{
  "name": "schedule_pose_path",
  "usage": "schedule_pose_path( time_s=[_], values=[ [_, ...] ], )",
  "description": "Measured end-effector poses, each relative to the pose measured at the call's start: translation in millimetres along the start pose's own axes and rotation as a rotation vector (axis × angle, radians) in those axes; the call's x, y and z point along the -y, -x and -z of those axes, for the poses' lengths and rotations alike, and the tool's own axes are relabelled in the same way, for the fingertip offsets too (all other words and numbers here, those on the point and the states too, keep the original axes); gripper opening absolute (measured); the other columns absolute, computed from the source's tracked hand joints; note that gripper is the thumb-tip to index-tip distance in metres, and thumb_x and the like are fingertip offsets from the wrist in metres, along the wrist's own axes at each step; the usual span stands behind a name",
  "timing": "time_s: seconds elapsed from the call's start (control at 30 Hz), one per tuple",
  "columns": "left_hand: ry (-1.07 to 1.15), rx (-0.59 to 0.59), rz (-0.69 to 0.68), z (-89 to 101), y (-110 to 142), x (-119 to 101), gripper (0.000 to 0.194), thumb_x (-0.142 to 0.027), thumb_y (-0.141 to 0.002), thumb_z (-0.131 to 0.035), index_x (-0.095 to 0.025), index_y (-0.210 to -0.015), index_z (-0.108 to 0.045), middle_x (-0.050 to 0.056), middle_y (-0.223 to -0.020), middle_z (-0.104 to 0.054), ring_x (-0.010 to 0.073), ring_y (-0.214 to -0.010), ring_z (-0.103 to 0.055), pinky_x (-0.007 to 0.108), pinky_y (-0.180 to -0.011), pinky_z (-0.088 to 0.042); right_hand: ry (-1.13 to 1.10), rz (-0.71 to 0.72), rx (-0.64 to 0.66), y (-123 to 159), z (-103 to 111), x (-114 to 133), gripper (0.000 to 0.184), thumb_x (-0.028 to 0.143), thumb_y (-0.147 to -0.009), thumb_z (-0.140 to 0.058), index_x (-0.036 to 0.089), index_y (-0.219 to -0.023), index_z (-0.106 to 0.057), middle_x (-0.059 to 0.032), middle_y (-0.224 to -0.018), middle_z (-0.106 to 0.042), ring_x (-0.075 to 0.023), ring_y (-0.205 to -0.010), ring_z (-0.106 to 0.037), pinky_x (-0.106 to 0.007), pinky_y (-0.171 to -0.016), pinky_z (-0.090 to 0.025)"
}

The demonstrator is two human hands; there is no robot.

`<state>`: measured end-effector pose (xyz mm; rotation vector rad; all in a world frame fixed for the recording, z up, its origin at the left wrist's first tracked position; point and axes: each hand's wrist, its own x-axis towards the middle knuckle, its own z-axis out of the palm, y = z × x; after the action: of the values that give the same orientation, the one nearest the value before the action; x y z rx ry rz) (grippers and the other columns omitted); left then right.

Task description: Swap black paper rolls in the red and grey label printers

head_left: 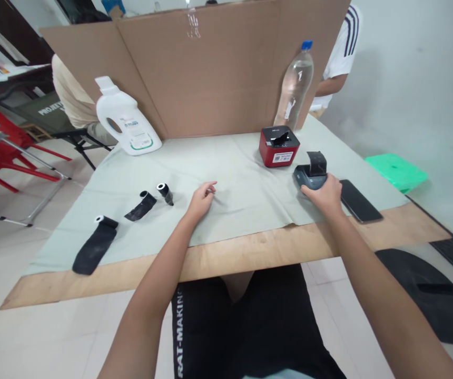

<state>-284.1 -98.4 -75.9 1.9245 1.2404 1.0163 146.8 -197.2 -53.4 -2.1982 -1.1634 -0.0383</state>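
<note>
Hand [326,193] gripping boxy dark printer [310,178], curled black strip [317,163].

Cloth centre [238,168] bare; cardboard panel [210,73] blocks far side; rolls [143,202] obstruct left.

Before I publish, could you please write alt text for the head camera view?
A person's right hand holds a dark device with a curling black strip, on a cloth-covered table. The left hand rests empty; left of it are three black rolls. A red box, white jug and clear bottle stand behind.
</note>
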Motion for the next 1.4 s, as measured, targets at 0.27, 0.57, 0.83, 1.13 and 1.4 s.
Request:
schedule_pose_path(
  time_s=[0.27,0.57,0.83,1.13,1.4],
  values=[
    [-0.046,0.013,-0.055,2.0,3.9,-5.7,0.051,-0.011,-0.082,-0.053,-0.02,-0.128,-0.074,0.005,-0.106,-0.074,0.0172,-0.086,-0.065,0.034,-0.09,-0.056,-0.016,-0.067,-0.05,0.3,4.6,-1.0,0.101,0.056,-0.069,-0.084,0.008,-0.15,-0.049,-0.0329,-0.145,-0.057,-0.054,-0.139,-0.05,-0.075,-0.114,-0.041],
    [0.118,-0.048,-0.048,-30.3,7.7,-49.3,0.036,-0.023,-0.09,-0.058,-0.021,-0.121,-0.076,0.007,-0.107,-0.078,0.0216,-0.102,-0.072,0.034,-0.088,-0.056,-0.691,0.385,-0.129,-31.4,-5.0,76.3,0.056,0.047,-0.099,-0.054,0.023,-0.149,-0.06,-0.0162,-0.156,-0.061,-0.0339,-0.148,-0.055,-0.06,-0.128,-0.04],
    [0.49,-0.048,0.179,-134.0,-111.6,-119.9,0.048,-0.021,-0.094,-0.065,-0.015,-0.142,-0.063,0.019,-0.156,-0.064,0.028,-0.149,-0.06,0.041,-0.126,-0.044,-1.139,-0.377,-0.104,-117.3,-84.8,121.2,0.031,0.022,-0.088,-0.048,0.021,-0.115,-0.063,-0.0065,-0.121,-0.071,-0.0224,-0.119,-0.066,-0.044,-0.117,-0.049],
    [0.822,-0.003,0.306,-201.2,-190.2,-150.4,0.057,-0.016,-0.099,-0.051,-0.013,-0.157,-0.049,0.015,-0.147,-0.071,0.0267,-0.136,-0.069,0.041,-0.121,-0.05,-1.193,-0.322,0.002,-110.5,-98.0,112.5,0.041,0.039,-0.084,-0.047,0.022,-0.118,-0.062,-0.004,-0.109,-0.071,-0.0221,-0.101,-0.067,-0.039,-0.097,-0.058],
    [0.775,-0.115,-0.036,-86.0,-153.7,-130.7,0.069,-0.031,-0.1,-0.057,-0.027,-0.167,-0.041,0.003,-0.159,-0.063,0.0265,-0.152,-0.057,0.04,-0.129,-0.043,-1.053,0.233,0.123,-67.9,-81.9,180.6,0.072,0.043,-0.097,-0.051,0.034,-0.168,-0.04,-0.0052,-0.162,-0.052,-0.0309,-0.155,-0.045,-0.058,-0.131,-0.038]
  ],
)
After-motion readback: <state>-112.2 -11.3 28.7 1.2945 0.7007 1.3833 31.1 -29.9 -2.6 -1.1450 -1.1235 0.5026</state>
